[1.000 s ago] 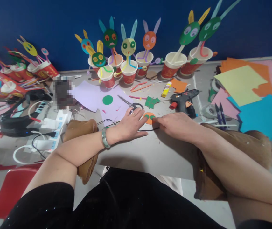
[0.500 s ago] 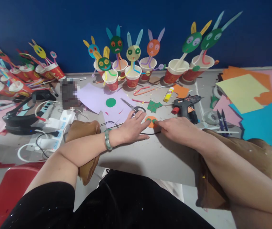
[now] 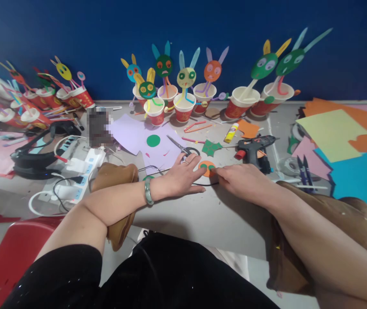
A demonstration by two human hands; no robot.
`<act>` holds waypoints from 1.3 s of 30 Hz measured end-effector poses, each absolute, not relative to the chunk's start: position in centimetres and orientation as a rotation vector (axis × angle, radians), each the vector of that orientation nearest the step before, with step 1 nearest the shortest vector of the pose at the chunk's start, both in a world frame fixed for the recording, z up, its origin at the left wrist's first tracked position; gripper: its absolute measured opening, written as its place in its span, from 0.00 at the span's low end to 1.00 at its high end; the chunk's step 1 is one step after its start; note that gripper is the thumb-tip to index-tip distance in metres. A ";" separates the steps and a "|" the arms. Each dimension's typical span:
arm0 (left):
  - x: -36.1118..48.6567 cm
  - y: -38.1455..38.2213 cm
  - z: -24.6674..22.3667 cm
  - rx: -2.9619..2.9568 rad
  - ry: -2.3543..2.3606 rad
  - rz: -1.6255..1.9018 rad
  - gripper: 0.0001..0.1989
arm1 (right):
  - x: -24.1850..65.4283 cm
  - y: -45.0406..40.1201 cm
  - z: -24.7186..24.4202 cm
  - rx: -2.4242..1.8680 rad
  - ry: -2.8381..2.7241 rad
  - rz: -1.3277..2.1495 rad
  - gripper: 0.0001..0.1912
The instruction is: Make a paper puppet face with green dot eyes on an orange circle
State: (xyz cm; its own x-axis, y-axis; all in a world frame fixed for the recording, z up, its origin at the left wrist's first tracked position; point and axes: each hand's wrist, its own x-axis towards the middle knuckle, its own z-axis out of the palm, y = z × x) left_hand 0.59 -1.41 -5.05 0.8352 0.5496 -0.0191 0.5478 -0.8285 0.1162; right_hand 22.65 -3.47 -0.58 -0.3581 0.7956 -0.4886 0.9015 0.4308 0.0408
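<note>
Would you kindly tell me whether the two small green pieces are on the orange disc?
On: both green pieces show against the orange disc, within its outline. Whether glued, I cannot tell.

From my end I saw an orange paper disc (image 3: 208, 174) lying flat on the grey tabletop (image 3: 199, 212). On its face sat two small green pieces, the left one (image 3: 204, 166) and the right one (image 3: 211, 168) side by side with orange between them. Both were partly covered, so I couldn't make out their full outlines.
</note>
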 end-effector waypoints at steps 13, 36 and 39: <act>0.5 -1.3 -5.2 2.880 0.891 0.075 0.29 | 22.4 -3.4 -0.2 1.431 2.229 -0.343 0.22; 0.8 -1.3 -5.7 2.912 0.945 0.060 0.29 | 22.5 -3.3 -0.8 1.455 2.266 -0.350 0.19; 0.8 -1.4 -5.7 2.899 0.950 0.042 0.30 | 22.4 -3.3 -0.6 1.475 2.261 -0.380 0.18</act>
